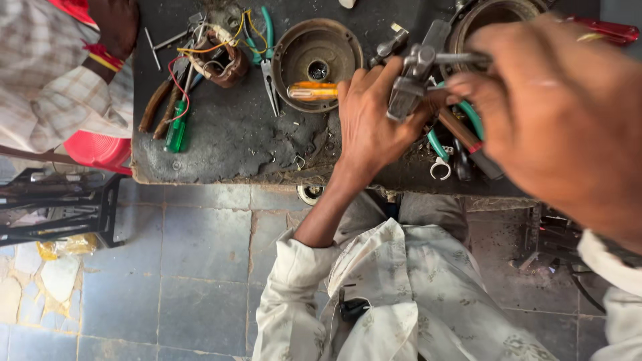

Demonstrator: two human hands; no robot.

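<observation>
A grey metal puller (413, 80) is being held up just above the dark workbench (227, 144), gripped by both hands. It looks heavy, stiff and a little greasy, so its thick body seems the safest place to grip. The left hand (369, 124) is being kept curled around its lower body, wrist bent upward. The right hand (548, 113), blurred and close, is being closed on the screw bar. Beyond the left hand a round metal housing (317, 61) is lying.

You see soft, even daylight with no hard shadows or glare. Your right hand (555, 127) looms close to the lens, large and motion-blurred. The dark workbench (221, 140) and tiled floor (187, 267) stay fairly sharp, slightly stretched toward the edges.
</observation>
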